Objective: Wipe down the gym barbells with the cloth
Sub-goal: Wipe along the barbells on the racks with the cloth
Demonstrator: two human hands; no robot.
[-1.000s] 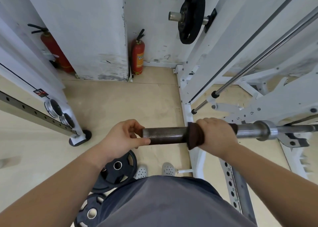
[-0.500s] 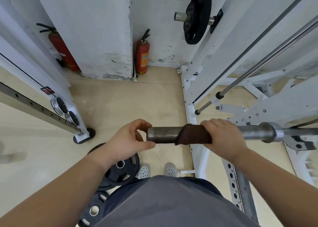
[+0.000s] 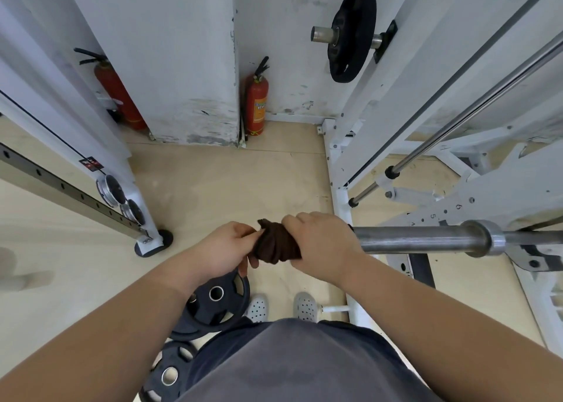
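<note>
A steel barbell [image 3: 426,239] lies level across the right of the view, its thick sleeve pointing left toward me. A dark brown cloth [image 3: 275,243] is bunched over the sleeve's free end and hides it. My right hand [image 3: 320,243] grips the cloth around the sleeve. My left hand [image 3: 225,246] pinches the cloth's left side with its fingertips, right at the bar's end.
The white rack frame [image 3: 338,163] stands to the right with a chrome guide rod [image 3: 475,109]. Black weight plates [image 3: 216,298] lie on the floor by my feet; another plate [image 3: 350,32] hangs above. Two red fire extinguishers [image 3: 257,96] stand by the wall. A grey perforated rail [image 3: 61,188] crosses the left.
My right hand slid the cloth leftward along the sleeve until it covered the bar's end. My left hand let go of the bare end and now pinches the cloth.
</note>
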